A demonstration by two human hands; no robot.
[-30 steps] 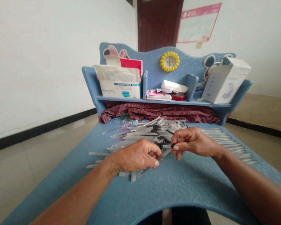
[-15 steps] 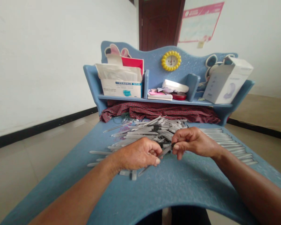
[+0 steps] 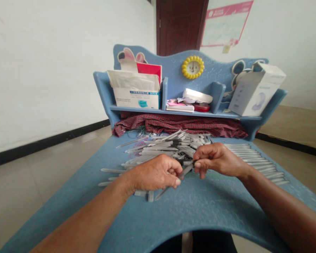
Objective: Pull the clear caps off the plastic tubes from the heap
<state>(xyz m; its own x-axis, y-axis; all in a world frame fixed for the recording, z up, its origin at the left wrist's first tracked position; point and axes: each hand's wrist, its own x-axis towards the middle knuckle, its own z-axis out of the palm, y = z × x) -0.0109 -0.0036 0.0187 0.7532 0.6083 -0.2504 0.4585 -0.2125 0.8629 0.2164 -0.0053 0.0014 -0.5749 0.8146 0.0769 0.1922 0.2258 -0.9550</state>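
Blue desk (image 3: 216, 211) before me bears a jumbled pen heap (image 3: 158, 153) and, rightward, a pen row (image 3: 251, 156); the left hand (image 3: 159, 172) and right hand (image 3: 216, 160) both pinch one tilted pen (image 3: 186, 170) at the heap's near edge.

left grip (image 3: 159, 172), right grip (image 3: 216, 160), forearms (image 3: 94, 211): bare | legwear (image 3: 213, 241): black

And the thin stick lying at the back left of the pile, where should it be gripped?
Probably best pinched across its left half, coming from the left: the thin stick is long and lies slanted on the blue table, its left end free, while its right end runs close to the pile.
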